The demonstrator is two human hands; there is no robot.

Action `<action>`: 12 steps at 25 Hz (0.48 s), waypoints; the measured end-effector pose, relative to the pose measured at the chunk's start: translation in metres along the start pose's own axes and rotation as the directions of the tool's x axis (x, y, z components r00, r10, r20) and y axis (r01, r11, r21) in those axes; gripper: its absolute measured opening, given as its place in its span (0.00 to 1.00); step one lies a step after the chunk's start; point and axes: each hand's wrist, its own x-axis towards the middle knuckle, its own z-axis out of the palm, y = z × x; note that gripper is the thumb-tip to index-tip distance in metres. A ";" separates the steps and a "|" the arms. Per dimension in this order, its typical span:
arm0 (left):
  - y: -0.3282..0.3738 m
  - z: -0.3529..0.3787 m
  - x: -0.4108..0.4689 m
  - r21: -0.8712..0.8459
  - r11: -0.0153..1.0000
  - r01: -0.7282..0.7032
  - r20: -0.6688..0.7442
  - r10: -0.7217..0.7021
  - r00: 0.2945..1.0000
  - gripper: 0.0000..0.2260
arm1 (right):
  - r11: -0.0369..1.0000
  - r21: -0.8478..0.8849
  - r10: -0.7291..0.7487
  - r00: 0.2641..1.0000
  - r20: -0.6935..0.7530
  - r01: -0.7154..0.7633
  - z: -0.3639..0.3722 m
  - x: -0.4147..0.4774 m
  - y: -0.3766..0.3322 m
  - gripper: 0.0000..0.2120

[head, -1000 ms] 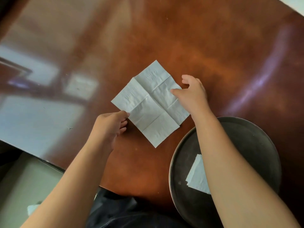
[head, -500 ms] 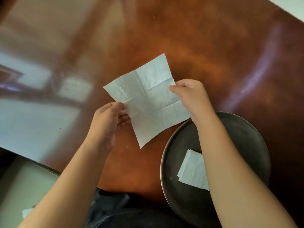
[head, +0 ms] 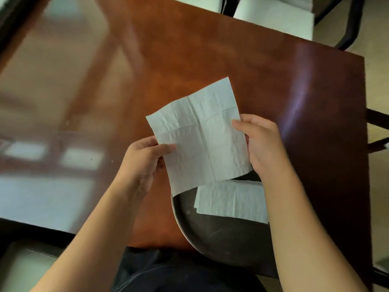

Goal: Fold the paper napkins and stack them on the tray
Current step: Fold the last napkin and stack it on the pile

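I see a glossy red-brown wooden desk (head: 189, 49), its polish throwing back pale window shapes on the left side. Beyond its far edge stand dark chair frames with light seats (head: 273, 15). A round dark metal tray (head: 221, 239) sits at the near edge of the desk, overhanging it slightly, its surface dull and scuffed. My right forearm crosses over the tray and hides its right part.

On the tray lies a folded napkin (head: 229, 203), a flat white rectangle with one crease down it, its right end hidden behind my forearm.

Above the tray's far rim I hold an unfolded napkin (head: 200, 140) off the desk, thin white embossed paper, roughly square, crossed by old fold lines. Its lower edge covers the tray's far rim. My left hand (head: 145, 163) has its grip pinched on the napkin's left edge, thumb on top. My right hand (head: 263, 144) has its grip clamped on the right edge, thumb on the face of the paper.
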 end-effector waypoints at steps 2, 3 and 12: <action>-0.002 0.020 -0.012 0.048 0.998 -0.035 0.039 0.033 0.999 0.09 | 0.998 0.063 -0.016 1.000 -0.026 0.017 -0.028 -0.013 0.000 0.07; -0.003 0.029 -0.018 0.070 0.996 -0.053 0.058 0.049 0.997 0.09 | 0.995 0.092 -0.026 0.999 -0.035 0.029 -0.041 -0.019 0.000 0.08; -0.008 0.074 -0.061 0.200 0.961 -0.189 0.148 0.161 0.976 0.05 | 0.982 0.151 -0.116 0.993 0.023 0.111 -0.133 -0.058 0.016 0.11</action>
